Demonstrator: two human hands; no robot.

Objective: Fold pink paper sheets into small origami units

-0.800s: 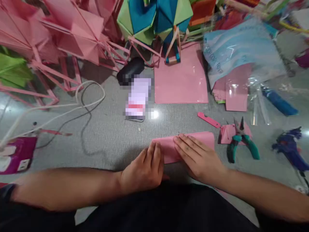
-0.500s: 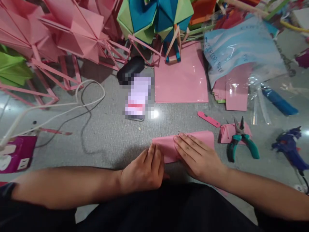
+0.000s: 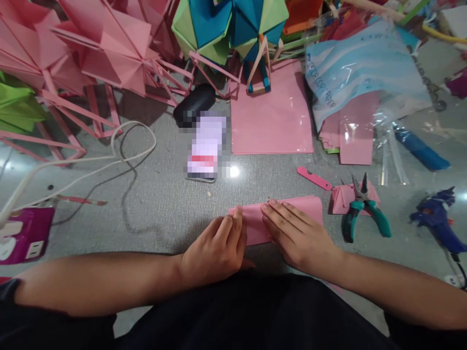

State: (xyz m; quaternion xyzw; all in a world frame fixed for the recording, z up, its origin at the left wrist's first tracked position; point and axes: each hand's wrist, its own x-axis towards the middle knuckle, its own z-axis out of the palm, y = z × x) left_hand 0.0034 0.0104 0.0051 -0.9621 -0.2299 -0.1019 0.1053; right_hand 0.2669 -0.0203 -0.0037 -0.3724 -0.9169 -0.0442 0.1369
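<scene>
A folded pink paper sheet [image 3: 292, 214] was pressed flat on the grey floor [image 3: 164, 204] just in front of the person. The left hand [image 3: 219, 250] was laid on its left end, fingers together; the right hand [image 3: 297, 238] was spread flat over its middle, nothing clasped. Teal-handled pliers [image 3: 361, 209] were seen near to the right.
</scene>
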